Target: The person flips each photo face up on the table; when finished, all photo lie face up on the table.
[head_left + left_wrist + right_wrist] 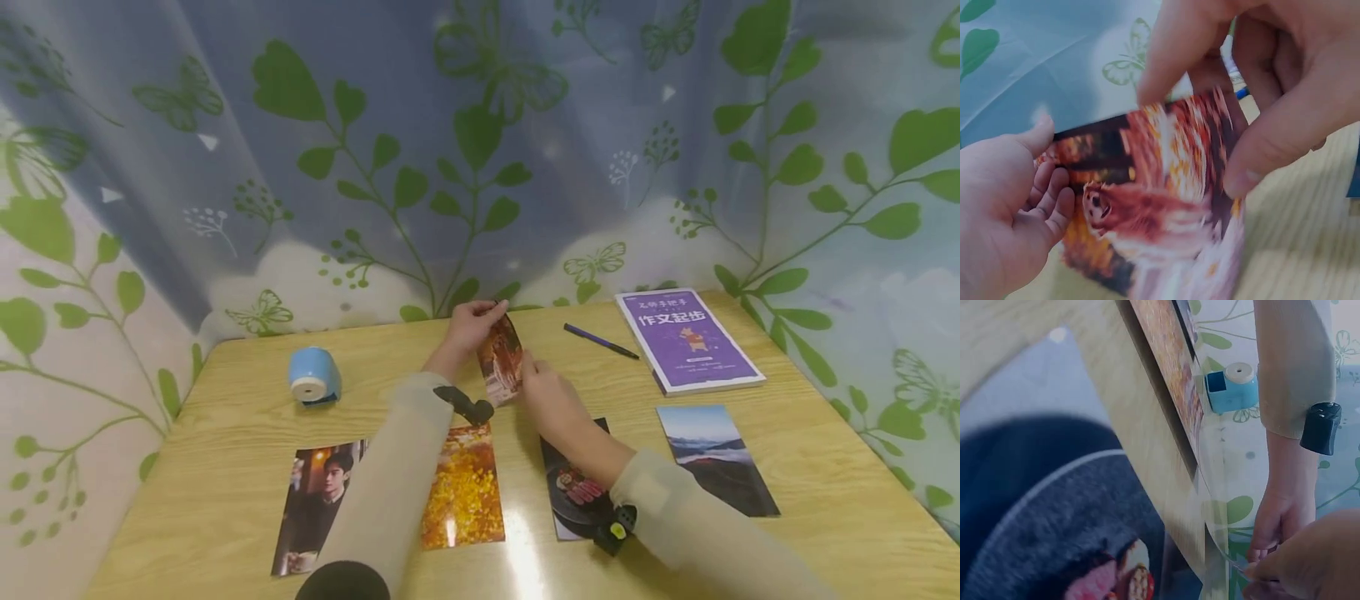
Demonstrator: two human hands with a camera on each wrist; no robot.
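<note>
A glossy photo [500,358] of a reddish-brown dog among autumn colours is held above the table near its back edge. My left hand [471,329] pinches it at the upper left between thumb and fingers. At the opposite edge, my right hand [553,404] grips the same print with thumb and fingertips. The left wrist view shows the dog picture [1154,219] slightly bowed between both hands. Under my forearms lie a photo of yellow leaves [465,492] and one of food on a dark pan [573,487], each partly covered.
A portrait photo [318,500] lies at the left and a mountain landscape photo [712,458] at the right. A blue pencil sharpener [313,375] stands back left. A dark pen [600,341] and a purple book [690,337] lie back right. Patterned curtain [480,208] hangs behind the table.
</note>
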